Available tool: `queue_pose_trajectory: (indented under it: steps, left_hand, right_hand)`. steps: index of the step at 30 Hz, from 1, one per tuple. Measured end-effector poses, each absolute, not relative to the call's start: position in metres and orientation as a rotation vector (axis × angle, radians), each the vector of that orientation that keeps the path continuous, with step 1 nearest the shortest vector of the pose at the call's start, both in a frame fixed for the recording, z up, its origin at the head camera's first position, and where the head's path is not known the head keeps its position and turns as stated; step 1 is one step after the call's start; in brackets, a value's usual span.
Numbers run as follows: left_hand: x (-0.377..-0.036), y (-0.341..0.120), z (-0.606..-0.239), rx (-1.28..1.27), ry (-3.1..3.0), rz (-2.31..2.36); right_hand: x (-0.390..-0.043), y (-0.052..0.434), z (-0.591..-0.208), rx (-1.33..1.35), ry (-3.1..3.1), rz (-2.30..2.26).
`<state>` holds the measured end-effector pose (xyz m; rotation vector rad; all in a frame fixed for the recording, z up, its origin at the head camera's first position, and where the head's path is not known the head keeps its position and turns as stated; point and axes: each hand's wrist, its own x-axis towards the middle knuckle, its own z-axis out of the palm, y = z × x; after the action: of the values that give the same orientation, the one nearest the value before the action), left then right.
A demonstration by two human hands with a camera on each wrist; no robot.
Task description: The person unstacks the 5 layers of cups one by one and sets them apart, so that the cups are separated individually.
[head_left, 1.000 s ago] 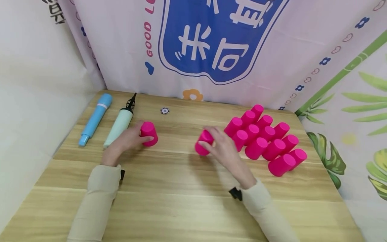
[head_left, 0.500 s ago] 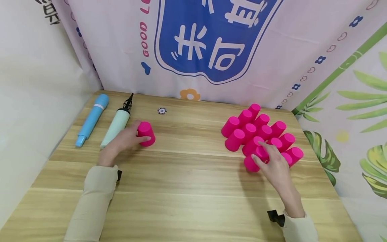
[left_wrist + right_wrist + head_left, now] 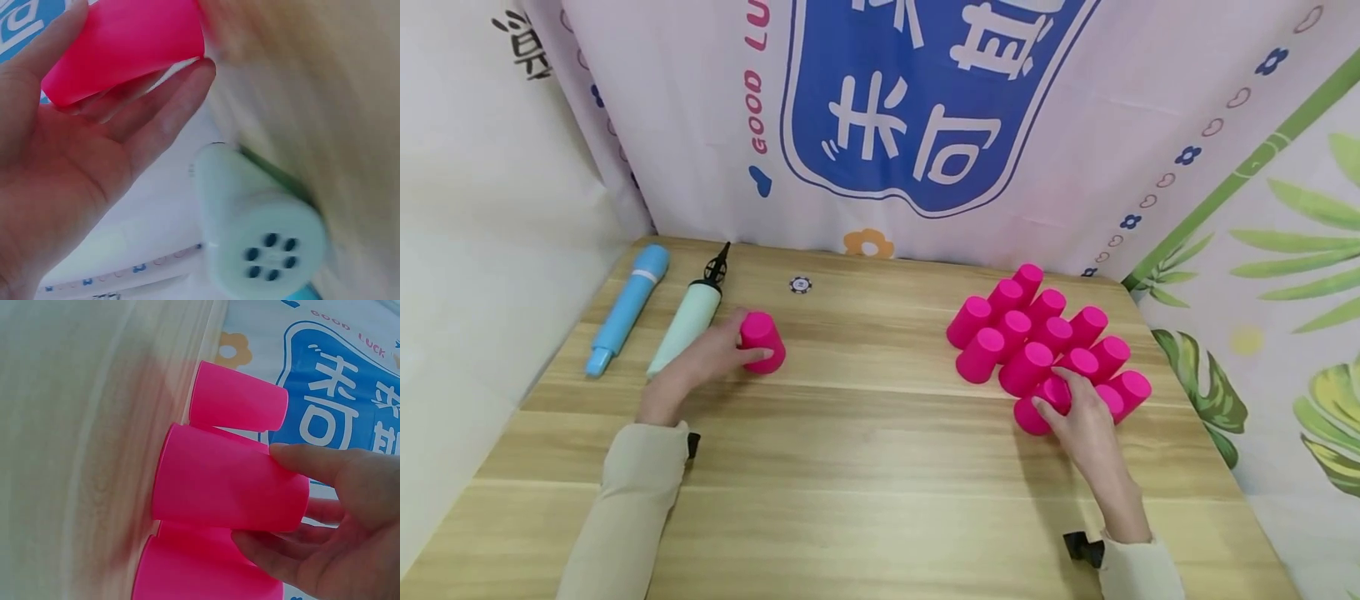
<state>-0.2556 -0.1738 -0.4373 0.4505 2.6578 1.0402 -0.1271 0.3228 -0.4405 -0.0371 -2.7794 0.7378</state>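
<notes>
In the head view an upside-down pink cup (image 3: 761, 340) stands on the table's left half. My left hand (image 3: 715, 354) holds it from the left side, thumb in front; in the left wrist view the cup (image 3: 134, 47) lies between thumb and fingers. At the right, my right hand (image 3: 1086, 421) grips another pink cup (image 3: 1032, 415) at the front of a group of upside-down pink cups (image 3: 1027, 368). The right wrist view shows this cup (image 3: 228, 481) between thumb and fingers, close to its neighbours. My hand hides part of the group.
A mint-green hand pump (image 3: 688, 325) with a black nozzle lies just left of my left hand. Beyond it lies a blue tube-shaped pump (image 3: 628, 310). A small chip-like disc (image 3: 801, 285) rests near the back edge, before a printed curtain (image 3: 715, 125).
My right hand has moved right with its pink cup, from mid-table to the front of the cup group. My left hand has stayed on its cup.
</notes>
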Motion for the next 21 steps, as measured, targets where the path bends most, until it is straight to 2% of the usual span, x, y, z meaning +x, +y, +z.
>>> queue_pose_trajectory:
  steps: [4, 8, 16, 21]
  left_hand:
    - [-0.246, -0.152, -0.422, 0.518, 2.677, 1.076]
    - [-0.231, -0.11, -0.413, 0.638, 2.633, 1.185]
    - [-0.213, 0.0, -0.426, 0.756, 2.614, 1.314]
    - [-0.205, 0.051, -0.438, 0.886, 2.627, 1.28]
  right_hand:
    - [-0.125, 0.322, -0.44, -0.085, -2.755, 0.738]
    - [-0.124, 0.32, -0.442, -0.1, -2.717, 0.745]
    - [-0.126, 0.319, -0.446, -0.107, -2.641, 0.795]
    - [-0.125, 0.318, -0.452, -0.118, -2.656, 0.834]
